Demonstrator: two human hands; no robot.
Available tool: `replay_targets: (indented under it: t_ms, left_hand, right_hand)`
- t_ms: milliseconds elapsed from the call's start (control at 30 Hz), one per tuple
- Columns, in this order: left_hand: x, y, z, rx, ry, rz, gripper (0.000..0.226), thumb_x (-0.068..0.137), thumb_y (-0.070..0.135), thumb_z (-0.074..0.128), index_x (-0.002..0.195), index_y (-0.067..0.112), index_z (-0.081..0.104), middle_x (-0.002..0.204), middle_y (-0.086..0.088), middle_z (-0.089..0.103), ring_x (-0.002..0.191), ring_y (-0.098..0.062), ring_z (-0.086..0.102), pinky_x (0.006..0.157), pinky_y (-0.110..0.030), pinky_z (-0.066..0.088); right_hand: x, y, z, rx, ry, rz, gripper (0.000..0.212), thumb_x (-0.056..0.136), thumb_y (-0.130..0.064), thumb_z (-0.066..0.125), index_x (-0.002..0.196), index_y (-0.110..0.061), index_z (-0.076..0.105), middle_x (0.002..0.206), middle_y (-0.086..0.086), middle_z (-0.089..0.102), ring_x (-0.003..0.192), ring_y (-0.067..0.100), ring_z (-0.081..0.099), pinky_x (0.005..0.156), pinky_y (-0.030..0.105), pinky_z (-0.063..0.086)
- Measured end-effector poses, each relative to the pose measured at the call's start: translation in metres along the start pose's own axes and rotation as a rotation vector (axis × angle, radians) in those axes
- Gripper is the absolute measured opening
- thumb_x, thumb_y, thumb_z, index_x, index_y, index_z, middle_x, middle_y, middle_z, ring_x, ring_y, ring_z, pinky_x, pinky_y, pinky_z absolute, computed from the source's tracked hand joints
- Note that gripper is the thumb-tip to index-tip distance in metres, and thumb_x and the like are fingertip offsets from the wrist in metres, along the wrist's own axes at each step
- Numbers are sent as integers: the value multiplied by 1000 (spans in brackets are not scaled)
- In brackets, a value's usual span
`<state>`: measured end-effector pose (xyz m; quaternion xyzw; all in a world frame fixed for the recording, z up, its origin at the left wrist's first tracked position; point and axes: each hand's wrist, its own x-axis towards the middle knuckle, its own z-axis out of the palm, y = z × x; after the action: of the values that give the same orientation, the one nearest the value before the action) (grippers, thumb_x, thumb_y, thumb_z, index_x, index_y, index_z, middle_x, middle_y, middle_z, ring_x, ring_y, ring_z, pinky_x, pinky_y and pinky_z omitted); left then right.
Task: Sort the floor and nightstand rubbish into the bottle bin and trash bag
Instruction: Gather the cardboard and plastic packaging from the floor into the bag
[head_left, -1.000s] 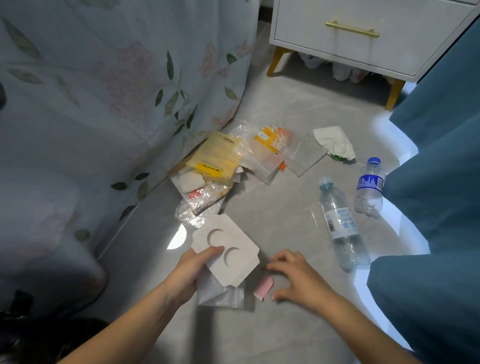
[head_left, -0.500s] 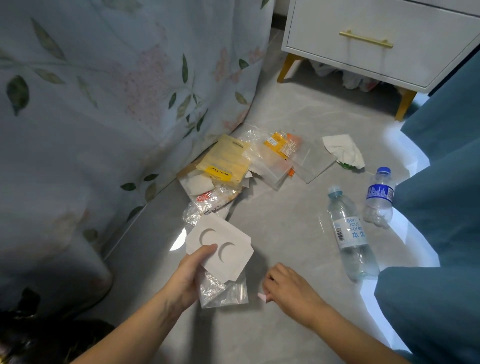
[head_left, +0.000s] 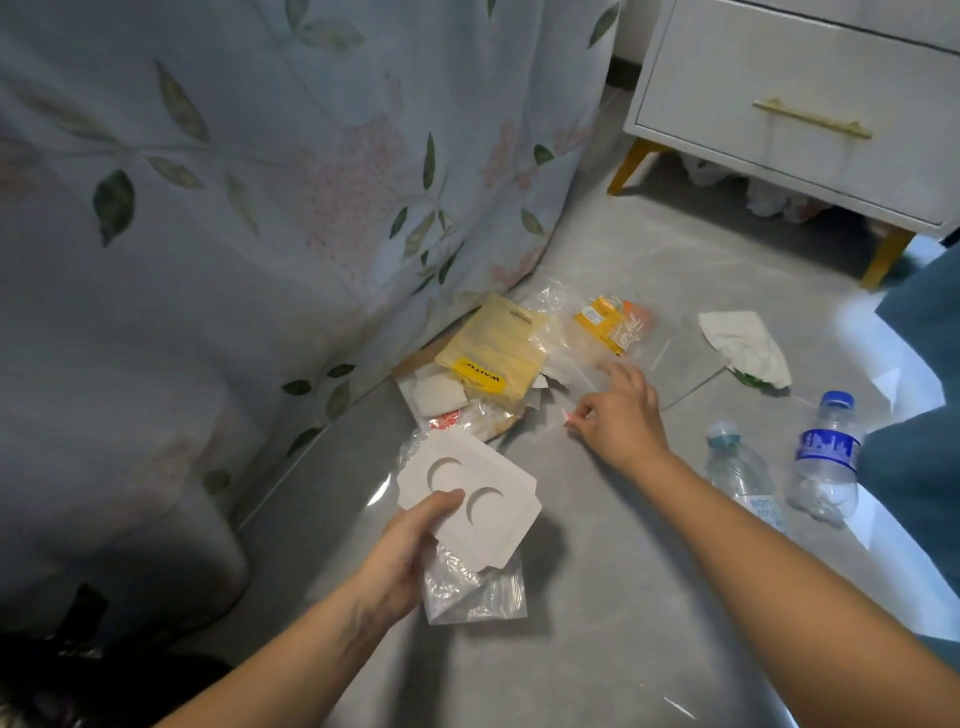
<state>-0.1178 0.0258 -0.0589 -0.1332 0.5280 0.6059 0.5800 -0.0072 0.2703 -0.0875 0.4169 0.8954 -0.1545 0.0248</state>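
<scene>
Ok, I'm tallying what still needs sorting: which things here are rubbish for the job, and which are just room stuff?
Job:
- white card and clear bag, held by left hand
- small pink scrap, pinched by right hand
- yellow packet
- crumpled tissue
- two water bottles

Lying about:
- nightstand
- floral bedsheet

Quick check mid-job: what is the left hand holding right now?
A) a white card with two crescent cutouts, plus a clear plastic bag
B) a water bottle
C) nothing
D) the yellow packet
A: the left hand grips the white card with two crescent cutouts, with a clear plastic bag under it; both bottles lie on the floor.
</scene>
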Motion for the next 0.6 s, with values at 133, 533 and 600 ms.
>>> replay_targets:
  t_ms: [133, 533, 600]
  left_hand:
    - [1, 10, 6, -37, -27, -10, 39, 83, 12, 64, 122, 6, 61, 105, -17, 71, 84, -29, 71, 71, -39, 59]
    - [6, 22, 16, -18, -12, -28, 36, 81, 12, 66, 117, 8, 63, 99, -15, 72, 79, -27, 72, 64, -36, 59]
    - [6, 22, 16, -13, -6, -33, 32, 83, 11, 66, 115, 8, 64, 99, -15, 73, 79, -27, 71, 64, -36, 59]
  right_hand:
    - [21, -16, 9, -298, -117, -13, 20, 88, -38, 59, 96, -28, 74, 162, 3, 0, 148, 29, -5, 117, 49, 1]
    - [32, -3, 27, -97, -13, -41, 14, 97, -12, 46, 105, -9, 58, 114, 15, 59, 111, 33, 54, 84, 39, 45]
    - [31, 1, 19, 15, 48, -13, 16, 97, -19, 50, 102, -7, 60, 100, 18, 64, 94, 36, 59, 72, 37, 46]
